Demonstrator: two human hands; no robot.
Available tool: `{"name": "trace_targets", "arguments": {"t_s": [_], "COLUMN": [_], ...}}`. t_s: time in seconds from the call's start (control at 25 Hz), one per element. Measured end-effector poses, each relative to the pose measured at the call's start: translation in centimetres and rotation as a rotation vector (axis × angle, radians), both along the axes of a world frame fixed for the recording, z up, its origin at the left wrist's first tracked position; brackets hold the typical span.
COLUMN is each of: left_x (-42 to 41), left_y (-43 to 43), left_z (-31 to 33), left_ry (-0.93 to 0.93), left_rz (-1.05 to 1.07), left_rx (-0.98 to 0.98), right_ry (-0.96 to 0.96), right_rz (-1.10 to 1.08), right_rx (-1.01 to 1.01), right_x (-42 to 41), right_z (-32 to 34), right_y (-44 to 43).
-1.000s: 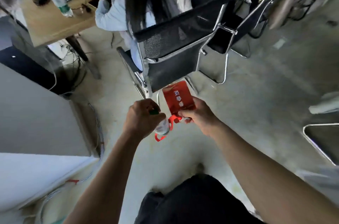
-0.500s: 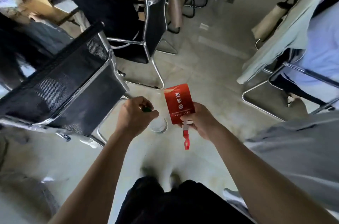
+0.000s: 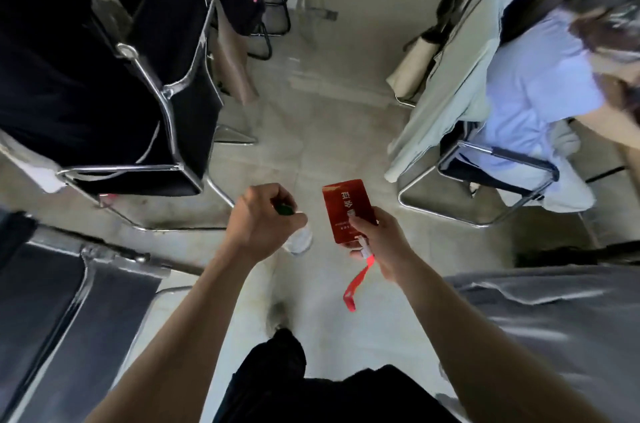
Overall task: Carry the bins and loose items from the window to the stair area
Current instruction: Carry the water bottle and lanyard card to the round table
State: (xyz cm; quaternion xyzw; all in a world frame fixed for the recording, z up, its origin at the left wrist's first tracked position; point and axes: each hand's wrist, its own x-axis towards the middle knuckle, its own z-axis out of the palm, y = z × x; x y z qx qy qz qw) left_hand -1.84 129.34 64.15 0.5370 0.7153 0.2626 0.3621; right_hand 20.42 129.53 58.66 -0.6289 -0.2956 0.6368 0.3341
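The left hand (image 3: 261, 223) was closed in a fist-like grip around the neck of a clear plastic bottle (image 3: 298, 242); the green cap (image 3: 284, 209) showed between the fingers, and the bottle body hung below the hand, largely hidden by it. The right hand (image 3: 381, 246) held a red card (image 3: 346, 209) in a pinch grip, the thumb pressed on the card's lower face and the fingers behind it. The card stood nearly upright with its printed face toward the camera. A red lanyard strap (image 3: 356, 282) hung from the card's lower end past the right wrist. Both items were carried in front of the body above a pale floor (image 3: 311, 132), the bottle just beside the card without touching it. Black chrome-framed chairs (image 3: 145, 104) stood to the left. A seated person in a light shirt (image 3: 533, 90) occupied a chair to the right.
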Motion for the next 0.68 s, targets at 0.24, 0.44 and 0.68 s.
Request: {"name": "trace_targets", "arguments": {"t_s": [0.24, 0.44, 0.68], "left_x": [-0.3, 1.3, 5.7], "left_y": [13.2, 23.1, 35.3], "left_z": [2.2, 2.3, 2.2], "left_ry": [0.002, -0.023, -0.024], "left_rz": [-0.038, -0.004, 0.056], "left_rx": [0.058, 0.009, -0.040], "right_ry": [-0.045, 0.013, 0.136], "right_rz": [-0.111, -0.139, -0.198], "right_rx": [0.040, 0.037, 0.021], "right_x": [-0.7, 0.7, 4.9], "right_z": [1.4, 1.2, 1.1], "right_y": [11.0, 20.3, 33.1]}}
